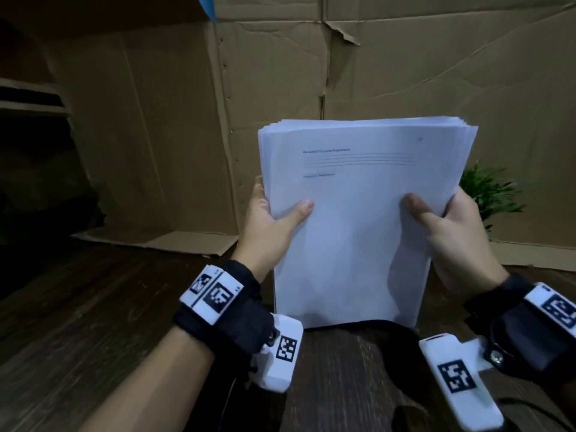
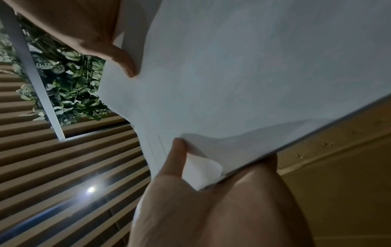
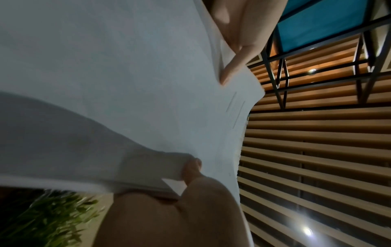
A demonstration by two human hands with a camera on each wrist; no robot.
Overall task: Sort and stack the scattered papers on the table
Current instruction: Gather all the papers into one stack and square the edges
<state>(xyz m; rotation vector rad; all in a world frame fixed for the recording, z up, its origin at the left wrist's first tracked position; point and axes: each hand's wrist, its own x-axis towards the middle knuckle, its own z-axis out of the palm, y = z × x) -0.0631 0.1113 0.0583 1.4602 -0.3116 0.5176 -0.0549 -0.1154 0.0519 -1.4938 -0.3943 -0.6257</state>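
Observation:
A thick stack of white papers (image 1: 352,219) stands upright on its bottom edge on the dark wooden table (image 1: 93,307), the top sheet showing a few printed lines. My left hand (image 1: 274,213) grips the stack's left edge, thumb across the front. My right hand (image 1: 436,219) grips the right edge in the same way. In the left wrist view the stack of papers (image 2: 243,75) fills the frame and my left hand's thumb (image 2: 177,153) presses a curled sheet corner. In the right wrist view the papers (image 3: 116,83) bend over my right hand's thumb (image 3: 191,168).
A creased cardboard sheet (image 1: 374,73) stands as a backdrop behind the table. A small green plant (image 1: 489,191) sits at the right, just behind my right hand. Dark shelving (image 1: 31,98) is at the far left.

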